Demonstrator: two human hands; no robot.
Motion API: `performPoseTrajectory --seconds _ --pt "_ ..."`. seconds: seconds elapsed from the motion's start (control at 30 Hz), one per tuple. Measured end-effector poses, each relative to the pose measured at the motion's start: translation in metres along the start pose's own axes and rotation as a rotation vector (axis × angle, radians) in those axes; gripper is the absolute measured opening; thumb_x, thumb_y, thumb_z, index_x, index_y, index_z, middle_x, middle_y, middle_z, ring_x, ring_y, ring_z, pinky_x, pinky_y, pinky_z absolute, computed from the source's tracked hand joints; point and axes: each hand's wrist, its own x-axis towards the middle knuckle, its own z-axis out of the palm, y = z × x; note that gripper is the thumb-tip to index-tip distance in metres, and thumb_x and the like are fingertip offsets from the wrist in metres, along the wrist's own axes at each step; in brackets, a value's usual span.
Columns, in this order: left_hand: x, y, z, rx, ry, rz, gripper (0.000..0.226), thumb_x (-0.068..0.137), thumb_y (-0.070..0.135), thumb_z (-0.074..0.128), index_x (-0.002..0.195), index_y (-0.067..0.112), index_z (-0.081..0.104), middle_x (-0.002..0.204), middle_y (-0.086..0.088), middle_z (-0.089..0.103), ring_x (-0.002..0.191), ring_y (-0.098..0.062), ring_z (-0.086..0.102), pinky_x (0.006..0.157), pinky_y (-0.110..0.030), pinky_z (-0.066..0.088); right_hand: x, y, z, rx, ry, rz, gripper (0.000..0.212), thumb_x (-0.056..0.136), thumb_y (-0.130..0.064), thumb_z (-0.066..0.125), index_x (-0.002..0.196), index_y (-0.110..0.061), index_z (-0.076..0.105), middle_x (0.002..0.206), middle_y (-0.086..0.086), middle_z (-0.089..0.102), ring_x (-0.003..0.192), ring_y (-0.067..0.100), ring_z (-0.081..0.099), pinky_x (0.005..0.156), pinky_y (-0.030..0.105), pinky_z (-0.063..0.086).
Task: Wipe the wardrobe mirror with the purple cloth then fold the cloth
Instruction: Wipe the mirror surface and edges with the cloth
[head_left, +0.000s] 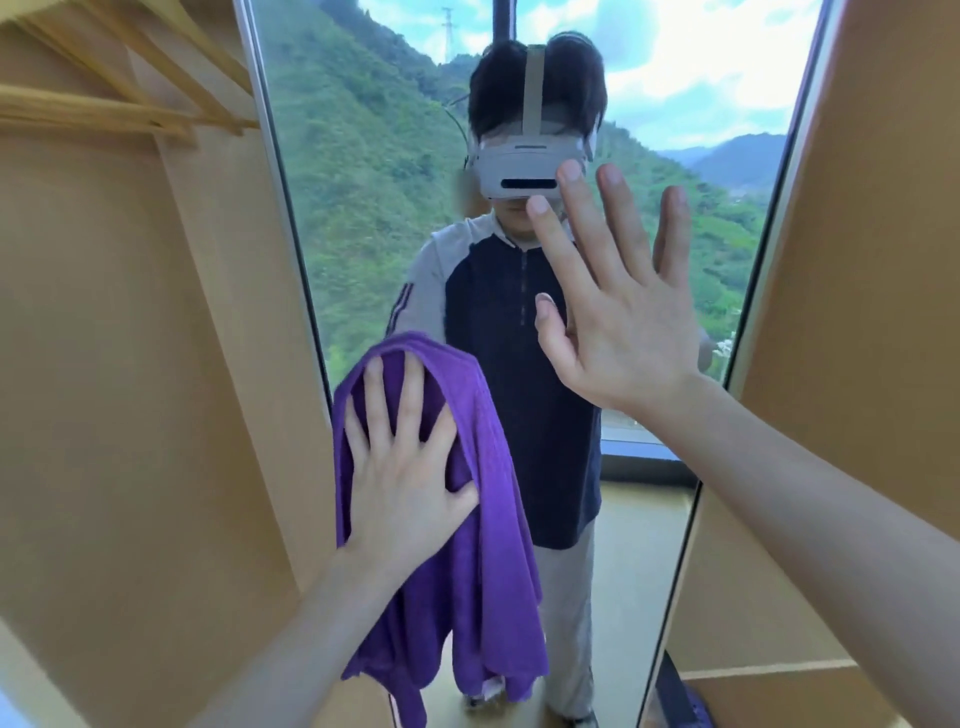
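purple cloth (483, 519): soft, light, drapes limp; pinned high on the wardrobe mirror (374, 171), near its left edge
left hand (400, 467): fingers spread flat, pressing the cloth
right hand (618, 301): fingers straight, holding nothing
hold: probably pinch its top corners

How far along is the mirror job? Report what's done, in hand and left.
Done: nothing can be confirmed; the mirror shows no visible wipe marks.
In hand: the left hand presses the purple cloth flat against the mirror's lower left, fingers spread. The right hand is open, flat at the glass.
Left: the rest of the wiping, and the folding; the cloth hangs loose, unfolded.
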Motion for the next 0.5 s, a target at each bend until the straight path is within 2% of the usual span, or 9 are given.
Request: performPoseTrajectory --seconds 0.07,0.13,0.3,0.4,0.5 --pt "-0.027 0.01 0.013 0.005 -0.079 0.062 0.075 0.057 0.042 0.079 0.124 0.021 0.05 0.165 -0.011 0.005 0.152 -0.045 -0.001 0.113 -0.064 0.013 -0.001 0.001 0.001 0.011 -0.001 -0.004 0.066 0.102 -0.037 0.041 0.162 -0.014 0.028 0.169 0.012 0.025 0.157 0.037 0.021 0.122 0.068 0.011" --pt "-0.043 0.021 0.022 0.012 -0.13 0.14 0.081 0.059 0.045 0.08 0.131 0.022 0.049 0.165 -0.01 0.008 0.15 -0.043 0.005 0.107 -0.063 0.019 0.0 0.001 0.001 0.019 -0.006 -0.008 0.067 0.102 -0.036 0.041 0.163 -0.013 0.028 0.169 0.012 0.025 0.157 0.037 0.021 0.122 0.068 0.011" --pt "-0.03 0.033 0.016 -0.01 -0.155 0.163 0.079 0.07 0.047 0.075 0.14 0.028 0.044 0.167 -0.006 0.008 0.152 -0.041 0.008 0.108 -0.063 0.029 0.001 0.001 -0.004 0.09 -0.022 -0.014 0.065 0.101 -0.03 0.044 0.162 -0.013 0.029 0.17 0.012 0.025 0.157 0.037 0.019 0.122 0.068 0.012" --pt "-0.01 0.04 0.006 -0.017 -0.127 0.201 0.076 0.075 0.048 0.067 0.144 0.03 0.041 0.168 -0.004 0.006 0.153 -0.041 0.006 0.111 -0.063 0.025 -0.002 0.008 -0.015 0.325 -0.04 -0.011 0.058 0.103 -0.024 0.04 0.159 -0.012 0.036 0.17 0.01 0.026 0.159 0.032 0.015 0.126 0.057 0.001" --pt "-0.002 0.049 0.001 -0.033 -0.103 0.207 0.074 0.078 0.048 0.065 0.146 0.031 0.04 0.17 -0.004 0.004 0.155 -0.04 0.002 0.112 -0.064 0.026 -0.022 0.015 -0.027 0.552 -0.109 0.042 0.053 0.106 -0.026 0.032 0.157 -0.013 0.041 0.17 0.005 0.026 0.16 0.026 0.011 0.128 0.056 0.004"
